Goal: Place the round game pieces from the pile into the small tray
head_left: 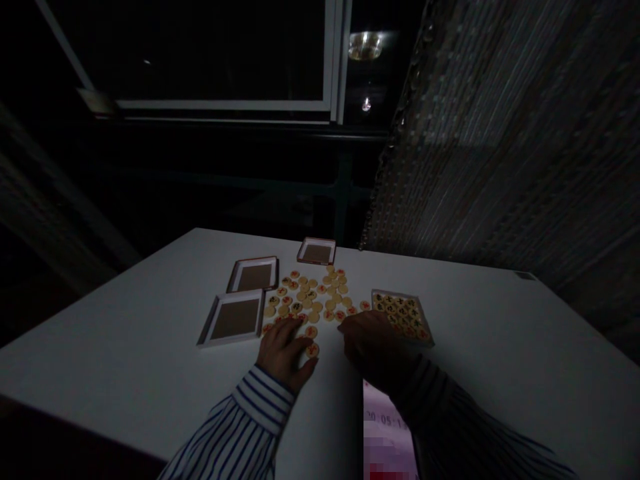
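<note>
Several round wooden game discs (313, 297) with red or black marks lie loose on a white table (125, 347). My left hand (286, 350) rests palm down on the near discs, fingers spread, with a disc (312, 349) beside its thumb. My right hand (373, 343) lies in shadow just right of it, fingers curled downward near the discs; what it holds is hidden. A square tray (403, 315) to the right is filled with discs laid in rows.
Three empty square trays stand on the table: near left (233, 319), behind it (253, 274), and far middle (317, 251). A lit phone screen (387, 433) sits under my right forearm. A dark window is behind, a beaded curtain (500, 133) at right.
</note>
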{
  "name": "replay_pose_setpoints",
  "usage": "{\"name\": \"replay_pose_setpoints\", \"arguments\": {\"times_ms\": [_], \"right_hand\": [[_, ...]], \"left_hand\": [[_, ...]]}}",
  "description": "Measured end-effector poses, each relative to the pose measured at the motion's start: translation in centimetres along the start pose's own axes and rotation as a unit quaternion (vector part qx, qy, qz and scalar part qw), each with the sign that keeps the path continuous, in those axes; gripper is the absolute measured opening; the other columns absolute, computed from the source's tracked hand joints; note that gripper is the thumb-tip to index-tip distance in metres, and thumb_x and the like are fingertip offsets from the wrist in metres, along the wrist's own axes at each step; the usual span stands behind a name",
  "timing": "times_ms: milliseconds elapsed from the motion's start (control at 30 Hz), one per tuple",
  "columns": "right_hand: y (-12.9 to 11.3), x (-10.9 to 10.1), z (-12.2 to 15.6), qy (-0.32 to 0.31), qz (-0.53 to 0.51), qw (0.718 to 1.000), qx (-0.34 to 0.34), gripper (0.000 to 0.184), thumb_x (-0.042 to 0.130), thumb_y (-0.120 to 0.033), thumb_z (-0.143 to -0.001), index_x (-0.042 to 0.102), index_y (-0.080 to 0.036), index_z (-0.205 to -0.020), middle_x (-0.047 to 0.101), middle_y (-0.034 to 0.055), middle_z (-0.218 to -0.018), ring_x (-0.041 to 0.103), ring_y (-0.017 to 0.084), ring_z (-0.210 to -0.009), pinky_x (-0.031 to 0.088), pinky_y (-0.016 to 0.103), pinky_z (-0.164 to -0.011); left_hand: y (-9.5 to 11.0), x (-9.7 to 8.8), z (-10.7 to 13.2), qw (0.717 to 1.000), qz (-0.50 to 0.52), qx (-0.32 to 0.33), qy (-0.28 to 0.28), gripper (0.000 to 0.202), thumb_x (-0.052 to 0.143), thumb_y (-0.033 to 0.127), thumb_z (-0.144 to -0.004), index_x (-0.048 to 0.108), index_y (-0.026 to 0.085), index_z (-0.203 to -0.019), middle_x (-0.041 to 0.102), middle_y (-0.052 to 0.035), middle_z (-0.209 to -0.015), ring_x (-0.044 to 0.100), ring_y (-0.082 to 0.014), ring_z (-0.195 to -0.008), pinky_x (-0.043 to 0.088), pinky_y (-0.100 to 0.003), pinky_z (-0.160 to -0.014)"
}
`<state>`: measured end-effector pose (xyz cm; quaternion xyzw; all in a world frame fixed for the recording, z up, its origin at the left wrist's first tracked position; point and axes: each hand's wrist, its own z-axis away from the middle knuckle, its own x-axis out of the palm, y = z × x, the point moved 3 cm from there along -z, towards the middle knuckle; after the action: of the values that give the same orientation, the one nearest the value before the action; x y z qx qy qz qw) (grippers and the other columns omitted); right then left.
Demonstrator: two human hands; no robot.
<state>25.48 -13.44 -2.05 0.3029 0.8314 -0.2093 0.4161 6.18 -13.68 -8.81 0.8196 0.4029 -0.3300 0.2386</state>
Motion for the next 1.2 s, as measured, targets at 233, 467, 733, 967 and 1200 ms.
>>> {"name": "replay_pose_setpoints", "arguments": {"times_ms": [233,467,733,967,1200], "right_hand": [[0.2,0.0,0.2,0.020,0.002,1.000,-0.002,0.019,0.041,-0.015,-0.079,0.058,-0.014,-0.087,0.060,0.0059,-0.081,0.050,0.017,-0.080,0.034,0.033,-0.075],[0.0,-0.1,0.0,0.004,0.006,1.000,-0.004,0.019,0.040,-0.015,-0.078,0.058,-0.015,-0.086,0.059,0.0059,-0.079,0.049,0.017,-0.077,0.034,0.032,-0.073],[0.0,0.0,0.0,-0.019,0.013,1.000,0.003,0.020,0.040,-0.015,-0.079,0.058,-0.015,-0.087,0.059,0.0057,-0.079,0.049,0.017,-0.077,0.034,0.032,-0.073],[0.0,-0.1,0.0,-0.011,0.003,1.000,0.003,0.020,0.041,-0.016,-0.079,0.059,-0.015,-0.087,0.060,0.0054,-0.078,0.049,0.017,-0.077,0.034,0.032,-0.074],[0.0,-0.1,0.0,-0.010,-0.004,1.000,0.009,0.020,0.040,-0.015,-0.079,0.059,-0.015,-0.087,0.060,0.0057,-0.079,0.050,0.017,-0.078,0.034,0.033,-0.074]], "left_hand": [[0.1,0.0,0.1,1.000,-0.001,0.008,-0.005,0.028,0.061,0.038,-0.065,0.065,0.023,-0.089,0.053,-0.0111,-0.113,0.047,-0.0303,-0.105,0.042,-0.048,-0.083],[0.1,0.1,0.1,1.000,0.002,0.023,-0.002,0.026,0.061,0.038,-0.066,0.065,0.023,-0.088,0.053,-0.0112,-0.111,0.048,-0.0296,-0.103,0.043,-0.047,-0.081],[0.5,0.1,0.0,0.999,0.027,-0.013,0.016,0.024,0.062,0.033,-0.065,0.063,0.023,-0.086,0.056,-0.0086,-0.110,0.047,-0.0282,-0.106,0.039,-0.048,-0.088],[1.0,-1.1,-0.9,0.998,0.049,-0.008,0.037,0.025,0.058,0.029,-0.070,0.060,0.021,-0.093,0.062,-0.0075,-0.103,0.052,-0.0243,-0.101,0.040,-0.044,-0.086],[1.8,-2.2,-1.7,0.993,0.098,-0.029,0.053,0.022,0.056,0.027,-0.072,0.057,0.019,-0.093,0.067,-0.0062,-0.091,0.058,-0.0200,-0.088,0.043,-0.039,-0.081]]}}
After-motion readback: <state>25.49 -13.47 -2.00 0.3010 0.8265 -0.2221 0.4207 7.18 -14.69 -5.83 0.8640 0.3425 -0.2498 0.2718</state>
